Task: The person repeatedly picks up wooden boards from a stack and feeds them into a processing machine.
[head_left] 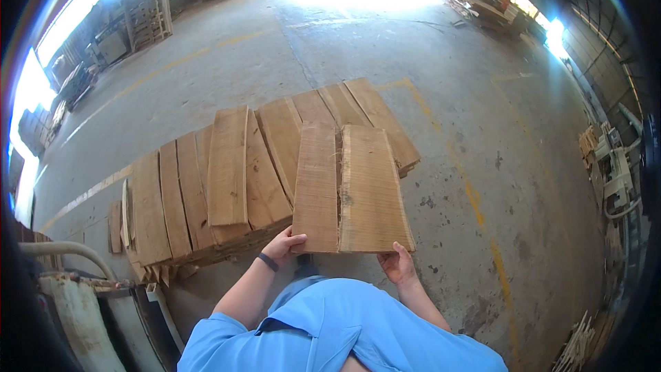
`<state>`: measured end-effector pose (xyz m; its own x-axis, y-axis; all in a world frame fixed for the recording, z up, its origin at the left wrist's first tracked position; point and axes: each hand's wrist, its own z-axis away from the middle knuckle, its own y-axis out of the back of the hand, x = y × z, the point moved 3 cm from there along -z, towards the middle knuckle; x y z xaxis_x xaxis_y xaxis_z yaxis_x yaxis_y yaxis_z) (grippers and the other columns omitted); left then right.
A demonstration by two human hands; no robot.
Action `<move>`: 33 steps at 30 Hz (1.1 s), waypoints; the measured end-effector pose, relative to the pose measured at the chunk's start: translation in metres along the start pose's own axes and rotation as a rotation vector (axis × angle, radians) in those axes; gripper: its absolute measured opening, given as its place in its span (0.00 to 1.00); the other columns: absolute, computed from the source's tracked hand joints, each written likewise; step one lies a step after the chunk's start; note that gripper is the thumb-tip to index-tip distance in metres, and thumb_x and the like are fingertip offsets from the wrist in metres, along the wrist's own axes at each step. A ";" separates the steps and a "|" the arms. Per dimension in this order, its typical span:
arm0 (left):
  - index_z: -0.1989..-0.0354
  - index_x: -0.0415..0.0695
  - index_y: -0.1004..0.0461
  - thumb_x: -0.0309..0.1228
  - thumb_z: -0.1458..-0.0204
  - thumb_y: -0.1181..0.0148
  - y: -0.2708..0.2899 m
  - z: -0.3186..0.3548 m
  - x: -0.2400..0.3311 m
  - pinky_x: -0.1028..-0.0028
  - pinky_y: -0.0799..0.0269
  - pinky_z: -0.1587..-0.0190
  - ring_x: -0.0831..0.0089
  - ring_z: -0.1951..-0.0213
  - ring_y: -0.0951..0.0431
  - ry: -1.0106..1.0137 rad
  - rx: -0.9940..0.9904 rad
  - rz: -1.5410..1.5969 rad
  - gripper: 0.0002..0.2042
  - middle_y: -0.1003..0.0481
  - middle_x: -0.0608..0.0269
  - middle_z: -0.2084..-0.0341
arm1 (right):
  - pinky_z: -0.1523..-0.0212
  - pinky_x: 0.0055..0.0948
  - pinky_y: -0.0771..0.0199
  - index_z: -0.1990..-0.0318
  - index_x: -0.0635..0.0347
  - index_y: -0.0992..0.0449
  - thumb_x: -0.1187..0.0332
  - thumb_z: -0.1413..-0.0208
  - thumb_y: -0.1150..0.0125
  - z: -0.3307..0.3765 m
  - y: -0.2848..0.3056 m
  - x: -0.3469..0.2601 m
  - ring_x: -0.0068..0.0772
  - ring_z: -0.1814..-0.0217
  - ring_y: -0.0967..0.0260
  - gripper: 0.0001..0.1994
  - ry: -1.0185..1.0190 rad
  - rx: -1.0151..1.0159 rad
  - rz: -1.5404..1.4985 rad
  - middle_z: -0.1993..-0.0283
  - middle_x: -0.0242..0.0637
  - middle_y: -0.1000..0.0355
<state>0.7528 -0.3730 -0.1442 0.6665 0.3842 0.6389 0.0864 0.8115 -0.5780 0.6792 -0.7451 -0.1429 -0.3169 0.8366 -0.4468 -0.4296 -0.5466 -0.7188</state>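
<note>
I hold a wide sheet of thin wood veneer (351, 189), split lengthwise down the middle, flat out in front of me. My left hand (284, 246) grips its near left corner and wears a dark wristband. My right hand (399, 265) grips its near right edge. The sheet hovers over the right end of a low stack of similar veneer sheets (206, 193), which fan across the concrete floor (482, 131). My blue shirt fills the lower middle of the view.
Pale curved pipes and machine parts (76, 296) stand at my lower left. Wooden pallets (148, 17) sit at the far left, timber piles (485, 7) at the far right. Machinery (613, 172) lines the right wall. Yellow lines mark the floor.
</note>
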 end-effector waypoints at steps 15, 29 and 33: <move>0.29 0.41 0.38 0.23 0.45 0.38 -0.031 0.210 -0.094 0.59 0.24 0.40 0.63 0.41 0.23 -0.335 0.148 0.310 0.32 0.27 0.56 0.41 | 0.36 0.38 0.28 0.35 0.59 0.31 0.76 0.47 0.34 0.048 -0.037 -0.010 0.36 0.38 0.28 0.29 0.224 -0.175 0.326 0.40 0.36 0.26; 0.27 0.42 0.42 0.28 0.45 0.32 -0.008 0.466 -0.173 0.57 0.28 0.36 0.63 0.38 0.26 -0.873 0.601 0.556 0.37 0.30 0.57 0.37 | 0.43 0.37 0.23 0.37 0.62 0.29 0.73 0.51 0.33 0.121 -0.162 0.172 0.36 0.43 0.24 0.30 -0.339 -0.530 0.558 0.43 0.38 0.24; 0.28 0.42 0.41 0.29 0.45 0.32 0.041 0.562 -0.229 0.56 0.26 0.37 0.62 0.38 0.26 -1.000 0.748 0.613 0.36 0.29 0.57 0.39 | 0.47 0.38 0.21 0.40 0.62 0.27 0.72 0.50 0.32 0.160 -0.200 0.311 0.36 0.46 0.22 0.27 -0.527 -0.670 0.620 0.47 0.36 0.22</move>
<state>0.1874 -0.1804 -0.0287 -0.3803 0.6513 0.6566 -0.6473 0.3196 -0.6920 0.5313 -0.3810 -0.0528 -0.7177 0.2088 -0.6644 0.4372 -0.6075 -0.6632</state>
